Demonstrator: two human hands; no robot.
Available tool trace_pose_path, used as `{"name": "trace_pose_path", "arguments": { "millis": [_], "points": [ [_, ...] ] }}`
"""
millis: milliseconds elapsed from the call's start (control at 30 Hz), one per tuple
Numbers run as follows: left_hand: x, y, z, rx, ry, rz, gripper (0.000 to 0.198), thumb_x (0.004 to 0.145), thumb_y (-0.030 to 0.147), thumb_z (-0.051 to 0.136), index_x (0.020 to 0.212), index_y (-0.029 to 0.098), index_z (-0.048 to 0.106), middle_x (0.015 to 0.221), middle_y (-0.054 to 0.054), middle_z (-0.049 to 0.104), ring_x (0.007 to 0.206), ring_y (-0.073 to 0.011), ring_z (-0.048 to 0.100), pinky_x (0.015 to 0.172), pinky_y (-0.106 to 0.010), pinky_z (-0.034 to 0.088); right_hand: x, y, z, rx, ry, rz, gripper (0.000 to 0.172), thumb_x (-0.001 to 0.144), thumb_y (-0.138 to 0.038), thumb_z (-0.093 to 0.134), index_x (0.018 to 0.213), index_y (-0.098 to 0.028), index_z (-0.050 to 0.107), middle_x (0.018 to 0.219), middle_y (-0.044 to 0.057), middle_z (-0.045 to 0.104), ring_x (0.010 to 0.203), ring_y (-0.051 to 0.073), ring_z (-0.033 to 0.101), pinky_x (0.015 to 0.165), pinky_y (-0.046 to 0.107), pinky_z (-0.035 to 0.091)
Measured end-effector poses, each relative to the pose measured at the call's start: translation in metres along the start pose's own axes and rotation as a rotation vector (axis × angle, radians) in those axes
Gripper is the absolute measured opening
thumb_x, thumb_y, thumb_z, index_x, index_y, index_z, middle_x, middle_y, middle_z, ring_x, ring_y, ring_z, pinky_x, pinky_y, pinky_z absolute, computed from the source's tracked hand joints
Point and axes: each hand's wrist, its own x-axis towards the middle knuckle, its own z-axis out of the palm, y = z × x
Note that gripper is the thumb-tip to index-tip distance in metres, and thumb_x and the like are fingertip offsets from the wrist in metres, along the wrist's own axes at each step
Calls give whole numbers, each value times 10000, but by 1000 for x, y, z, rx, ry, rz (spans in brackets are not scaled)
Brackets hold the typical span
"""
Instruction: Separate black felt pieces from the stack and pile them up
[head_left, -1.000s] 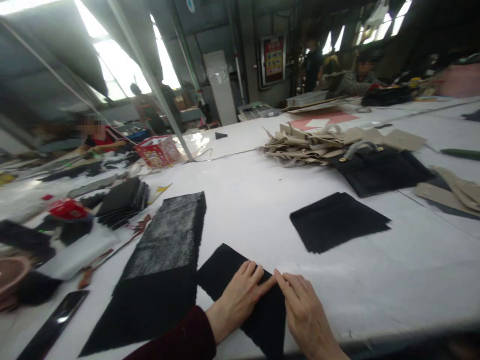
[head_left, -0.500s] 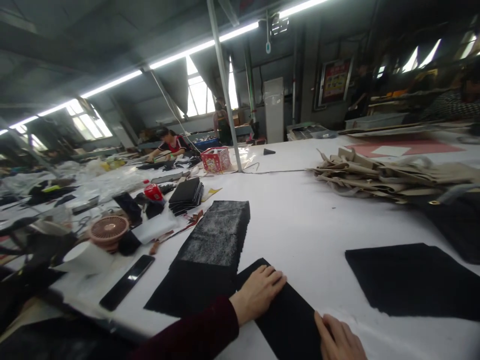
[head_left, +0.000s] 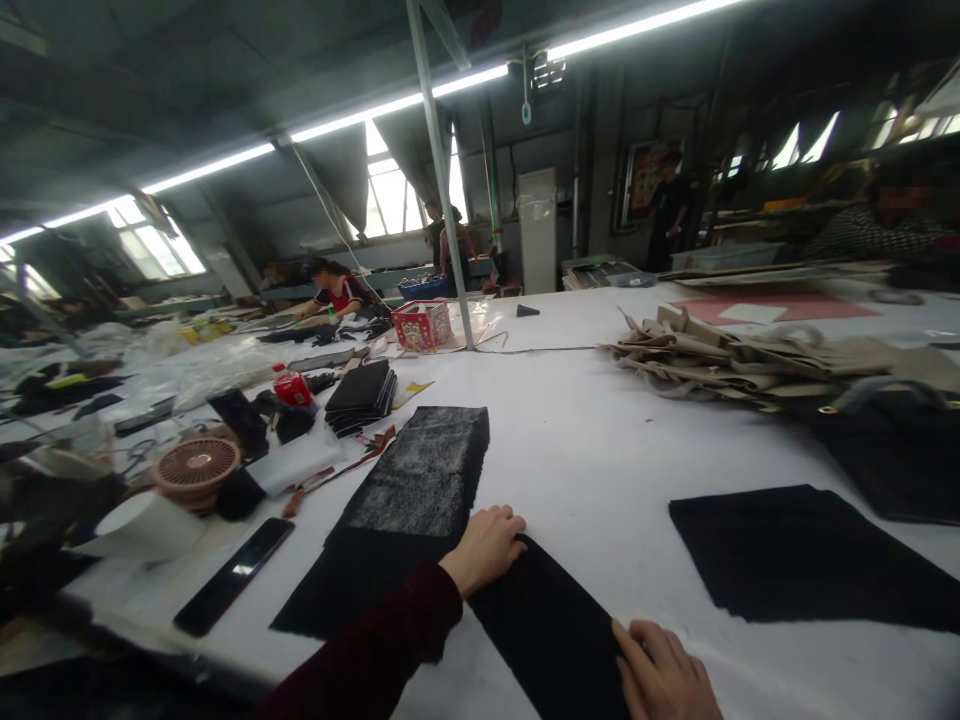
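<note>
A flat black fabric piece (head_left: 551,625) lies slantwise on the white table before me. My left hand (head_left: 486,550) is at its far end, fingers curled over the corner and closed on it. At the near right edge, my right hand (head_left: 666,672) grips the same piece, thumb along the border; its lower part is cut off by the frame. Just left of my left hand lies a stack of black fabric pieces (head_left: 412,480), its upper part whitish and fuzzy. My left sleeve covers part of that stack.
Another black fabric piece (head_left: 806,555) lies to the right, below a heap of beige fabric (head_left: 750,350). Leftward are a phone (head_left: 234,577), a small pink fan (head_left: 196,470), a red-labelled bottle (head_left: 291,385) and folded black pieces (head_left: 361,395). A metal pole (head_left: 442,180) rises beyond; people work farther off.
My left hand has slid from the top of the fabric piece to its far corner, and its fingers have curled in. My right hand keeps to the right edge. The view has shifted slightly.
</note>
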Motion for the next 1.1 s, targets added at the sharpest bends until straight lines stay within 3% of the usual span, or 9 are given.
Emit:
{"name": "trace_pose_path", "arguments": {
  "millis": [200, 333, 467, 600, 700, 800, 933, 1033, 1100],
  "points": [
    [6, 4, -13, -181, -49, 8, 101, 789, 240, 658, 876, 204, 621, 995, -33, 638, 954, -197, 606, 813, -269, 455, 35, -13, -11, 149, -43, 191, 433, 882, -206, 522, 1312, -249, 542, 1118, 83, 636, 984, 251, 605, 789, 383, 511],
    [-1, 20, -27, -334, -72, 73, 97, 860, 266, 544, 915, 193, 576, 819, 5, 637, 738, -149, 592, 669, -237, 443, 38, -22, -30, 308, -154, 343, 603, 768, -104, 566, 1358, -229, 531, 1199, 91, 640, 1112, 268, 581, 933, 425, 487],
    [1, 36, -34, -732, -90, 48, 203, 820, 315, 586, 995, 213, 584, 803, 33, 629, 746, -156, 578, 665, -237, 433, 31, -7, -66, 699, -339, 569, 549, 715, -100, 565, 1244, -230, 641, 1161, 47, 677, 1078, 226, 618, 923, 329, 493],
    [23, 80, -23, -926, -192, 21, 270, 768, 315, 626, 1018, 215, 635, 824, 26, 664, 773, -181, 605, 687, -257, 446, 31, 52, -118, 899, -433, 734, 446, 734, -155, 575, 1158, -229, 694, 996, -1, 724, 900, 194, 671, 792, 270, 515],
    [58, 133, -8, -953, -157, 2, 158, 759, 320, 630, 840, 185, 650, 769, 13, 666, 757, -189, 610, 673, -265, 444, 44, 123, -152, 587, -397, 731, 421, 751, -178, 601, 1158, -228, 697, 1098, 12, 709, 983, 204, 660, 883, 295, 493],
    [102, 183, 5, -855, -19, -21, 115, 798, 299, 606, 804, 189, 639, 752, 4, 663, 753, -186, 616, 680, -275, 453, 68, 195, -169, 150, -412, 662, 417, 759, -157, 604, 1161, -208, 701, 1145, 44, 694, 1081, 219, 624, 949, 303, 444],
    [163, 227, 16, -694, 160, -49, 43, 802, 230, 621, 829, 197, 627, 1039, -54, 666, 1033, -227, 589, 911, -343, 439, 99, 262, -166, -62, -408, 696, 402, 739, -109, 601, 1116, -187, 716, 1140, 90, 685, 1097, 249, 599, 937, 320, 409],
    [197, 241, 23, -639, 188, -57, 28, 781, 187, 623, 804, 181, 609, 1282, -97, 578, 1206, -266, 506, 1018, -381, 383, 112, 284, -149, -202, -385, 707, 343, 752, -64, 566, 1041, -161, 724, 1066, 130, 687, 1079, 268, 587, 943, 367, 370],
    [212, 244, 29, -601, 189, -69, 70, 765, 150, 602, 832, 170, 604, 1287, -122, 572, 1212, -286, 506, 1016, -404, 385, 114, 288, -133, -271, -345, 685, 310, 784, -49, 539, 1026, -136, 712, 1060, 160, 673, 1109, 284, 560, 963, 406, 342]
  ]
}}
